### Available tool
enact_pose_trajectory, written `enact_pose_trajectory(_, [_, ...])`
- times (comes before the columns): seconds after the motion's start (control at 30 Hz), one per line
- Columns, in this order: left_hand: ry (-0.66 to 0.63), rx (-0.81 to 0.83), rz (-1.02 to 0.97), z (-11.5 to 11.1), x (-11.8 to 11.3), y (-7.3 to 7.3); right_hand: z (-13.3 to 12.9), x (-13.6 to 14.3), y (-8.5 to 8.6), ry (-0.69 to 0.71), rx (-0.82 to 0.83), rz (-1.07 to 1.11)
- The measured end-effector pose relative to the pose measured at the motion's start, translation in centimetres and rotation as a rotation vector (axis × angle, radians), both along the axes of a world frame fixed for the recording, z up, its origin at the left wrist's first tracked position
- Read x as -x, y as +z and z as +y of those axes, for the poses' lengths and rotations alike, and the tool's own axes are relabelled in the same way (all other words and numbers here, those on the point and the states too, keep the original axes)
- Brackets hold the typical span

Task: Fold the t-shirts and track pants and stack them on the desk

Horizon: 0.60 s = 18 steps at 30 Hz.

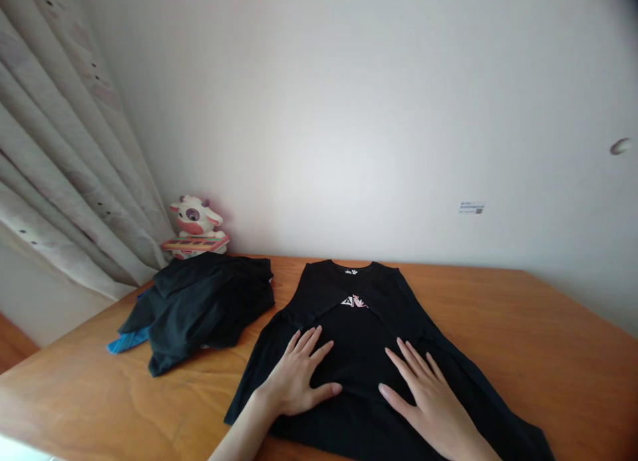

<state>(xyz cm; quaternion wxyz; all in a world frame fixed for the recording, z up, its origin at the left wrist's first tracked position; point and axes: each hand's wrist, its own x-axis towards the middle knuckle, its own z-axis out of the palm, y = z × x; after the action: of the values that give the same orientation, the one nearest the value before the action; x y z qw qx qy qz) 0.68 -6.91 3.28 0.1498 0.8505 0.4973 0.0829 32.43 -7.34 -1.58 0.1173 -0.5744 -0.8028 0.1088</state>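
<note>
A black sleeveless top [356, 355] lies spread on the wooden table, its neckline toward the wall. On its chest is a small white and pink print, and a white mark shows inside the collar. My left hand [302, 374] rests flat on the left side of the cloth, fingers spread. Opposite it, my right hand [423, 394] also lies flat with fingers apart on the right side. Neither hand grips anything. The lower hem partly runs out of view at the bottom.
A crumpled heap of dark clothes [204, 308] with a blue piece [128, 341] sits left on the table [548, 335]. Behind it stands a cow toy with a keyboard [197, 228]. A curtain [64, 142] hangs at the left; a white wall [349, 115] backs the table.
</note>
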Motion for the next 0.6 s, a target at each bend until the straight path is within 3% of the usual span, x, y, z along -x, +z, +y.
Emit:
enact_pose_trajectory(0.17, [0.047, -0.012, -0.116, -0.3, 0.3, 0.1, -0.8, -0.4, 0.6, 0.037, -0.030, 0.084])
enact_pose_trajectory(0.4, [0.004, -0.066, -0.070, 0.0, 1.1, -0.9, -1.4, -0.8, 0.7, 0.065, -0.076, 0.162])
enact_pose_trajectory(0.6, [-0.008, -0.279, -0.030, -1.3, -0.1, -0.2, -1.5, -0.5, 0.0, 0.066, -0.233, 0.147])
